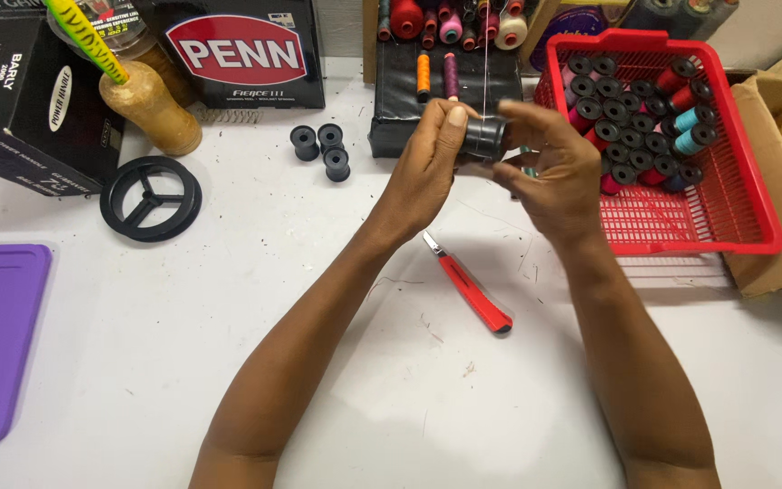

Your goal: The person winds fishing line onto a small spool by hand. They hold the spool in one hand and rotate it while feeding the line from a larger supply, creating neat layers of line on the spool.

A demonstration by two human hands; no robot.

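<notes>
I have a small black spool pinched between both hands, held up above the white table at about twelve o'clock from my forearms. My left hand is curled closed on the spool's left end, thumb pressed flat on top near the rim, the other fingers folded under and behind it. My right hand grips the right end; its fingers are bent round the spool with only a narrow gap between them, the lower ones tucked beneath. A thin thread runs straight up from the spool toward twelve o'clock, to the rack of coloured thread cones at the far edge of the table. At two o'clock from my right hand, just beside it, stands a red plastic basket holding many wound spools with black ends. At six o'clock from my hands a red utility knife lies on the table between my forearms. At nine to ten o'clock from my left hand, well apart, three empty black spools stand together, and farther at nine o'clock lies a black spoked ring.
</notes>
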